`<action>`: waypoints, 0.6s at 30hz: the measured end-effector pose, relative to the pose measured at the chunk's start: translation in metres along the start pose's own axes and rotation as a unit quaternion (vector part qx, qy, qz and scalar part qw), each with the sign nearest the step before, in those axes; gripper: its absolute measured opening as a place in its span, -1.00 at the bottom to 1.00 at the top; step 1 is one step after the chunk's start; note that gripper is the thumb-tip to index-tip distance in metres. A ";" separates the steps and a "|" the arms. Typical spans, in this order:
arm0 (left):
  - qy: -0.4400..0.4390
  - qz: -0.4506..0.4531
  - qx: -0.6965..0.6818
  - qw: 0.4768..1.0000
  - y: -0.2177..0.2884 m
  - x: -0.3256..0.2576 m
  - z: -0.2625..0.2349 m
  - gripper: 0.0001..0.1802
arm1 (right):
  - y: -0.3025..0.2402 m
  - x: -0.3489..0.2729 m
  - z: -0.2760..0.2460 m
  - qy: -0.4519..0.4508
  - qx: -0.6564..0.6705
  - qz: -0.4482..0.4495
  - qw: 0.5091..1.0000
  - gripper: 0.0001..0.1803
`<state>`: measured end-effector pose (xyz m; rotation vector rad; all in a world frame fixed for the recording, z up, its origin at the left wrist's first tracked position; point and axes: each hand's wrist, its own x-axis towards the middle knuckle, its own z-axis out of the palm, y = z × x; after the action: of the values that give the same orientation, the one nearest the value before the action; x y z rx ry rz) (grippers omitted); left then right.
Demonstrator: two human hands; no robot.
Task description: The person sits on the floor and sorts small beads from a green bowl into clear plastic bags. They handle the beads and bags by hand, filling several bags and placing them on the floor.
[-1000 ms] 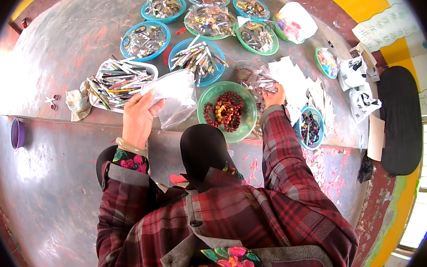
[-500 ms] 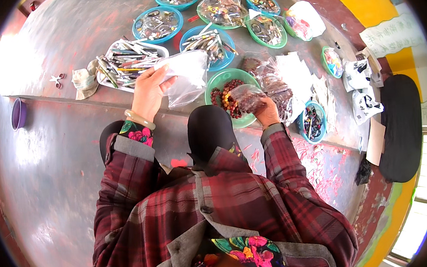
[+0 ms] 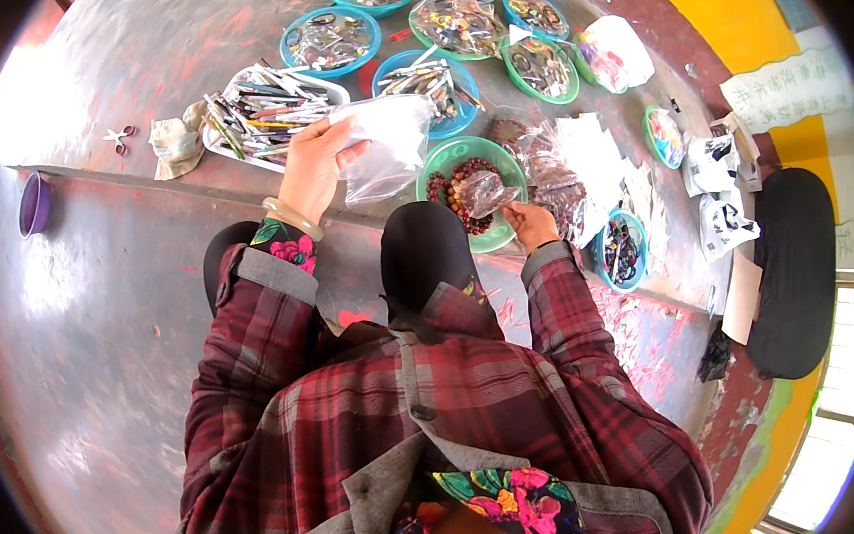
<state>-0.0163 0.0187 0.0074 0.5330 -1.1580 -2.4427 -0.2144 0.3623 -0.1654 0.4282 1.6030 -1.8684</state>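
Grey concrete floor [image 3: 100, 323] with a low step across it, edges lost in the dark fisheye rim, far left bleached by glare. At far left, a purple bucket [image 3: 35, 203], inside mostly hidden. Next, red-handled scissors [image 3: 119, 140], then a crumpled pale cloth [image 3: 177, 146] beside a white tray [image 3: 341, 94] heaped with pens [image 3: 270, 114], near side partly hidden behind the left hand [image 3: 311, 171]. Left thumb and fingers closed loosely on a large plastic bag [image 3: 390, 147], clear and whitish, held up in front of a blue basin [image 3: 453, 125] and covering part of it. Beyond, blue and green basins under cloudy plastic, contents hard to make out, one cut off by the upper edge. Right of centre, a green basin [image 3: 499, 157] with dark red and yellowish beads [image 3: 450, 197] inside. Above these, a small plastic bag [image 3: 486, 193], dark through the film, pinched at its right end by the right hand [image 3: 532, 223], fingers nearly together; impossible to tell if touching the beads. Further right, a blurred heap of clear wrapping [image 3: 557, 201], white sheets [image 3: 587, 159] and a smaller blue basin [image 3: 605, 269], contents tangled and unclear.
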 end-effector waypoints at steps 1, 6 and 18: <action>0.000 0.000 -0.002 1.000 0.000 -0.001 0.000 -0.77 | -0.001 -0.003 0.004 -0.004 -0.018 -0.002 1.000 -0.82; -0.006 -0.001 0.003 1.000 0.001 0.000 -0.004 -0.76 | 0.001 -0.011 0.024 0.006 -0.036 0.009 0.999 -0.78; -0.017 -0.005 0.004 1.000 0.003 -0.002 -0.003 -0.74 | 0.002 -0.027 0.046 0.089 -0.213 0.014 0.973 -0.71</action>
<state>-0.0127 0.0163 0.0085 0.5033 -1.1815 -2.4651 -0.1858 0.3239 -0.1412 0.4309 2.0440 -1.4394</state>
